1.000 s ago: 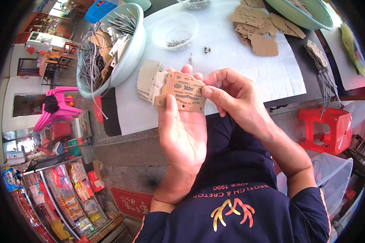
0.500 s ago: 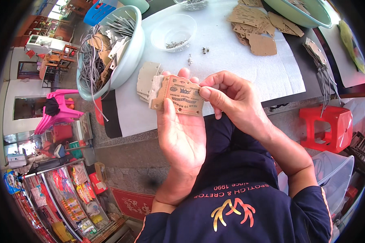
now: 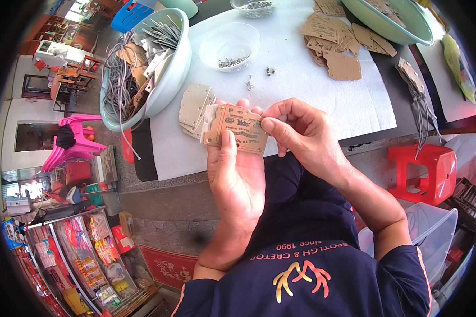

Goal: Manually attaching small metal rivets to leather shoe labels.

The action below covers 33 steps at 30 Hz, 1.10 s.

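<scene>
A brown cardboard tag [image 3: 239, 128] with dark print, wavy edges and small holes lies across the fingers of my left hand [image 3: 237, 177]. My left thumb presses on its near edge, and the palm faces up. At the tag's far right corner, my right hand [image 3: 309, 134] pinches with thumb and forefinger; whether a small part is between those fingertips is hidden. A whitish piece [image 3: 209, 117] shows behind the tag's left edge. Just beyond it, several plain greyish tags [image 3: 194, 105] lie overlapped on the white sheet [image 3: 169, 150].
A clear bowl [image 3: 230, 39] holds small metal fasteners [image 3: 232, 62]; loose fasteners [image 3: 249, 83] lie nearby. Leftward stands a pale green basin [image 3: 172, 79] of grey cords and tags. Brown tags [image 3: 344, 64] pile up at far right, by another basin [image 3: 402, 33]. A red stool [image 3: 433, 174] stands right.
Both hands keep their hold on the tag, which has shifted very slightly. The whole view has moved a little; nothing is let go.
</scene>
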Each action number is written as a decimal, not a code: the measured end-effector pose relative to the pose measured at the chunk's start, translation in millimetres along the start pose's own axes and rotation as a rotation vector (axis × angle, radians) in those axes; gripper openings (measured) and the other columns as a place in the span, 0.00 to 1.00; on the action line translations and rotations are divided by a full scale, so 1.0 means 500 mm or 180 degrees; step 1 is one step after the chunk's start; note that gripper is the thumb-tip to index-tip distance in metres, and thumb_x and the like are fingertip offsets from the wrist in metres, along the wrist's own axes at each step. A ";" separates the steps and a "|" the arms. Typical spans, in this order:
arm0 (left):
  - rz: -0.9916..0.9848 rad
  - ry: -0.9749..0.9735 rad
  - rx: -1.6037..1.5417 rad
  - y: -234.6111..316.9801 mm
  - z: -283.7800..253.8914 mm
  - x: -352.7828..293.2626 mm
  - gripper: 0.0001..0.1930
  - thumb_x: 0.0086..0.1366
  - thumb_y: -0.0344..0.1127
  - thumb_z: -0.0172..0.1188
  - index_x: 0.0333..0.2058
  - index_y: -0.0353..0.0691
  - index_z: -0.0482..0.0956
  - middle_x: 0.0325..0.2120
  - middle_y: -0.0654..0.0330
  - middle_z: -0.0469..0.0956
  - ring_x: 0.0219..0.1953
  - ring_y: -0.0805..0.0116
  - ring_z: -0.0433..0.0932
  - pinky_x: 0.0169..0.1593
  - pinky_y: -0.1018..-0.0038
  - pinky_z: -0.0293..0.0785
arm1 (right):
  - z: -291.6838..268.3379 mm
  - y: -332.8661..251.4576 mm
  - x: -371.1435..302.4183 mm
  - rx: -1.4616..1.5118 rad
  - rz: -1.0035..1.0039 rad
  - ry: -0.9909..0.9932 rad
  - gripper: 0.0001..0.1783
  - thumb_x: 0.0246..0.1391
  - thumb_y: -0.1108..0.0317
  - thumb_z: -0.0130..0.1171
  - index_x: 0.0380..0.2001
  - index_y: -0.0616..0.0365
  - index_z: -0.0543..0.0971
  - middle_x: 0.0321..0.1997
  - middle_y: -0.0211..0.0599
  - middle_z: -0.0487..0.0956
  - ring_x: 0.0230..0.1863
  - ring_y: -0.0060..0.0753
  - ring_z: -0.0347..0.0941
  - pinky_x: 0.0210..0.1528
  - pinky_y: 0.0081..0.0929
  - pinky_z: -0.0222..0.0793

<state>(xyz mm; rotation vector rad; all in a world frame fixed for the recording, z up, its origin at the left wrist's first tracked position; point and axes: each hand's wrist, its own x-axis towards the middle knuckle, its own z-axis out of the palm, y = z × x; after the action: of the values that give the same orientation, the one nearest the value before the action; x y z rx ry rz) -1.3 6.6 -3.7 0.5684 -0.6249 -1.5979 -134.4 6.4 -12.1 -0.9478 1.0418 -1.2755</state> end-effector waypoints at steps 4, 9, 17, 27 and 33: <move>-0.0096 0.0046 0.0109 0.009 -0.013 -0.002 0.24 0.73 0.35 0.41 0.64 0.33 0.54 0.59 0.48 0.63 0.60 0.58 0.65 0.66 0.60 0.58 | 0.002 0.000 0.005 -0.0036 0.0113 -0.0106 0.10 0.60 0.67 0.59 0.38 0.65 0.77 0.27 0.25 0.76 0.23 0.09 0.67 0.23 0.12 0.66; -0.0116 0.0252 0.0225 0.019 -0.018 -0.007 0.22 0.73 0.35 0.43 0.62 0.33 0.58 0.57 0.48 0.66 0.59 0.60 0.66 0.65 0.61 0.59 | 0.005 -0.003 0.018 -0.0075 0.0187 -0.0253 0.10 0.60 0.67 0.59 0.38 0.65 0.77 0.27 0.25 0.76 0.23 0.10 0.67 0.24 0.12 0.66; -0.0206 0.0354 0.0082 0.036 -0.029 -0.008 0.22 0.73 0.35 0.44 0.62 0.35 0.58 0.58 0.48 0.65 0.63 0.60 0.63 0.64 0.58 0.63 | -0.040 -0.012 0.109 -0.1837 -0.0342 -0.0353 0.09 0.57 0.66 0.60 0.33 0.61 0.80 0.24 0.31 0.77 0.23 0.19 0.72 0.26 0.24 0.69; -0.0223 0.0408 -0.0055 0.039 -0.044 -0.005 0.22 0.73 0.34 0.43 0.63 0.35 0.57 0.59 0.48 0.64 0.64 0.59 0.62 0.63 0.58 0.65 | -0.075 -0.024 0.217 -0.4350 -0.2472 -0.0594 0.06 0.51 0.69 0.60 0.32 0.55 0.82 0.28 0.40 0.77 0.27 0.46 0.77 0.31 0.37 0.73; -0.0277 0.0296 -0.0124 0.041 -0.049 -0.006 0.22 0.73 0.34 0.43 0.63 0.35 0.58 0.59 0.47 0.64 0.64 0.58 0.63 0.63 0.58 0.65 | -0.063 -0.027 0.228 -0.4976 -0.2551 -0.0815 0.04 0.47 0.70 0.59 0.28 0.54 0.81 0.26 0.40 0.76 0.25 0.44 0.77 0.27 0.38 0.72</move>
<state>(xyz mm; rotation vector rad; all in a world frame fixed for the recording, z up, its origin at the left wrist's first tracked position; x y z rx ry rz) 30.5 5.8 -7.7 0.6445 -0.5046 -1.6516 -167.8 -107.6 -16.3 -2.8281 1.4533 -0.6443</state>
